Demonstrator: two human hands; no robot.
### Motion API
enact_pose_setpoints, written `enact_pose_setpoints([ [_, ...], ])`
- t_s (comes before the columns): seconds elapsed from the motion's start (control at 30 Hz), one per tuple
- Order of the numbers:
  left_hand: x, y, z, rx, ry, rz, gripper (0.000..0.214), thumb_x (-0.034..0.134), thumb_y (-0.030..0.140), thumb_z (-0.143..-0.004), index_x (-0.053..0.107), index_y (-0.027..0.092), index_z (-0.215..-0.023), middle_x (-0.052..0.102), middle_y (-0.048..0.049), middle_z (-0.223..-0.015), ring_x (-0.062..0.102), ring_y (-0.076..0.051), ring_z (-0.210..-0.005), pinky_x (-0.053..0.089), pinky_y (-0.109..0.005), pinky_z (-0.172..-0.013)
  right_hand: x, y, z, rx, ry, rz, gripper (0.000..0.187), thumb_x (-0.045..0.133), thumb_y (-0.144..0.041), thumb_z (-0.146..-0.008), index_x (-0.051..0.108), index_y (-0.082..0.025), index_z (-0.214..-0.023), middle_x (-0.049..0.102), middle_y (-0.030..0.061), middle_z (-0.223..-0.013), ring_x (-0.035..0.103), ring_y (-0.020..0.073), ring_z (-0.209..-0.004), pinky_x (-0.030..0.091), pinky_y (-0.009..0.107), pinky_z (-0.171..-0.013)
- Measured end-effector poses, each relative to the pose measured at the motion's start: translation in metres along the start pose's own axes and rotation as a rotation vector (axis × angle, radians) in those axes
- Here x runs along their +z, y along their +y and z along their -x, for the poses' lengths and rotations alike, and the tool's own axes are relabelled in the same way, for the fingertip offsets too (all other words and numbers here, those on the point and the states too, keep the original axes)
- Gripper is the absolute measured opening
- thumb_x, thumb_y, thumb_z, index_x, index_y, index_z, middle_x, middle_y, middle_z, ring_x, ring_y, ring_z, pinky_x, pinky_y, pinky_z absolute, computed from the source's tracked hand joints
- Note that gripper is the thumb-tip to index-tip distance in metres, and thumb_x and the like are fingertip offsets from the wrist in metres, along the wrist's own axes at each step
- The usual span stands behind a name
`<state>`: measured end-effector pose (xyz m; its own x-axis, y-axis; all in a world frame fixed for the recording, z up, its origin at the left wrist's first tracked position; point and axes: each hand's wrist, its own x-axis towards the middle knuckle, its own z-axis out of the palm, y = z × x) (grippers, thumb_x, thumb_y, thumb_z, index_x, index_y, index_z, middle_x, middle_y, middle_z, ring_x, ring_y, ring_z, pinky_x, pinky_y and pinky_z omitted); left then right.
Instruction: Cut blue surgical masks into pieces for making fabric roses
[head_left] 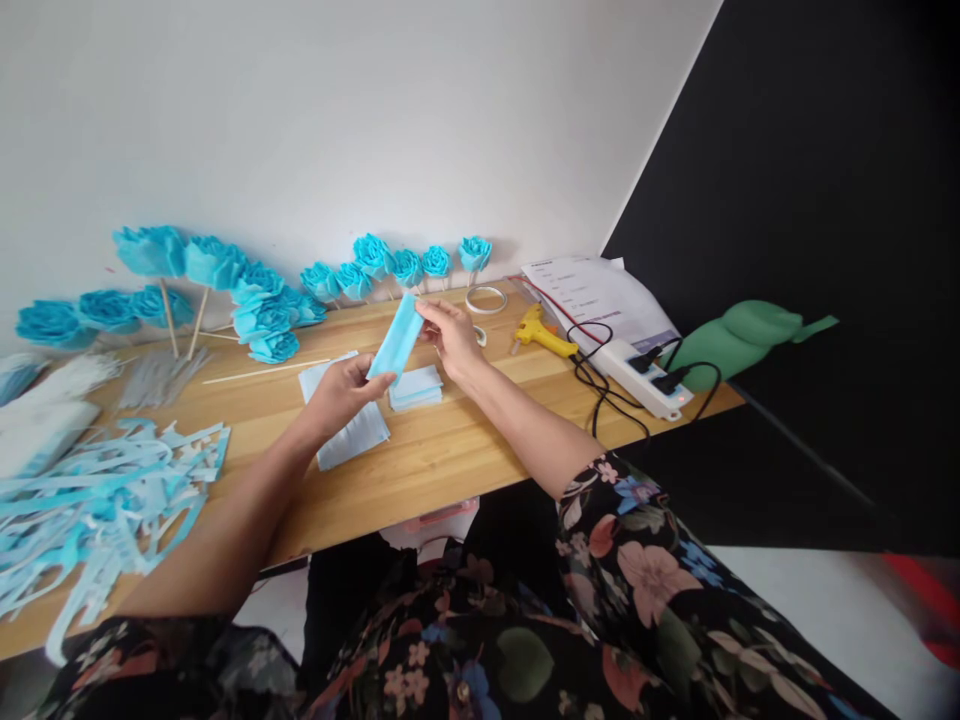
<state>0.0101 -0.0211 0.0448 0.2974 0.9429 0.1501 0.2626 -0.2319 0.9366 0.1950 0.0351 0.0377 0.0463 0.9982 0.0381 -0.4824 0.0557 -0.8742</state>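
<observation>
Blue, soft-looking material, folded into a narrow strip (395, 338), is up in the air between the two hands, tilted so that its top leans towards the right. The left hand (346, 392) has its thumb and fingers clamped on the lower end; the right hand (450, 332) pinches the upper end along its right edge, fingertips together on it. Just below, on the wooden table (442, 455), a pale blue sheet (352, 442) lies partly under the left hand, and a small stack of folded pieces (418, 390) sits right beside it. Behind the hands, blue flowers (373, 256) line the foot of the wall (some clearly mounted on sticks). Over to the left, a tangle of blue and white cut strips (112, 490) spreads to the table's front edge. Past the right hand I can see a silvery ring (486, 299), a yellow glue gun (541, 330), printed paper (596, 298) and a white power strip (643, 380) with black plugs in it, a green rounded object (739, 340) just beside.
</observation>
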Motion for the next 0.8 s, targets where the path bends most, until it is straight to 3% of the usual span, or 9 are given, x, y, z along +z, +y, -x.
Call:
enact_pose_setpoints([
  [0.2, -0.008, -0.007, -0.002, 0.006, 0.069, -0.025, 0.039, 0.076, 0.049, -0.073, 0.056, 0.019, -0.060, 0.053, 0.0019, -0.054, 0.046, -0.011, -0.052, 0.035, -0.025, -0.052, -0.001, 0.004, -0.002, 0.088, -0.051, -0.178, 0.032, 0.087, -0.038, -0.065, 0.063, -0.020, -0.077, 0.063, -0.0049, -0.071, 0.057, 0.0088, -0.065, 0.047, 0.019, -0.056],
  [0.33, -0.010, -0.008, -0.002, 0.002, 0.087, -0.044, 0.036, 0.071, 0.047, -0.077, 0.056, 0.019, -0.061, 0.054, 0.0021, -0.054, 0.046, -0.011, -0.052, 0.035, -0.026, -0.054, 0.002, 0.004, 0.005, 0.232, -0.273, -0.225, 0.037, 0.088, -0.043, -0.068, 0.066, -0.021, -0.087, 0.070, -0.0020, -0.082, 0.064, 0.0128, -0.076, 0.055, 0.021, -0.062],
  [0.5, -0.008, -0.008, -0.002, 0.031, 0.111, -0.028, 0.038, 0.070, 0.047, -0.079, 0.054, 0.019, -0.060, 0.053, 0.0018, -0.053, 0.045, -0.011, -0.053, 0.035, -0.026, -0.055, 0.007, 0.010, 0.017, 0.314, -0.551, -0.066, 0.041, 0.092, -0.045, -0.064, 0.071, -0.019, -0.087, 0.075, 0.0028, -0.084, 0.068, 0.0153, -0.077, 0.057, 0.023, -0.064],
  [0.6, -0.006, -0.011, -0.002, 0.035, 0.086, -0.040, 0.039, 0.070, 0.049, -0.080, 0.056, 0.019, -0.061, 0.053, 0.0015, -0.054, 0.045, -0.011, -0.053, 0.035, -0.026, -0.055, 0.008, 0.016, 0.018, 0.271, -0.527, -0.003, 0.038, 0.094, -0.040, -0.061, 0.073, -0.017, -0.082, 0.076, 0.0030, -0.080, 0.070, 0.0154, -0.075, 0.058, 0.026, -0.071],
  [0.8, -0.002, -0.012, 0.000, 0.012, 0.004, -0.050, 0.044, 0.075, 0.056, -0.076, 0.055, 0.019, -0.061, 0.053, 0.0017, -0.055, 0.046, -0.012, -0.053, 0.036, -0.026, -0.054, 0.001, 0.008, 0.002, 0.208, -0.276, -0.049, 0.039, 0.095, -0.042, -0.054, 0.074, -0.016, -0.075, 0.074, 0.0010, -0.077, 0.067, 0.0133, -0.073, 0.057, 0.026, -0.073],
])
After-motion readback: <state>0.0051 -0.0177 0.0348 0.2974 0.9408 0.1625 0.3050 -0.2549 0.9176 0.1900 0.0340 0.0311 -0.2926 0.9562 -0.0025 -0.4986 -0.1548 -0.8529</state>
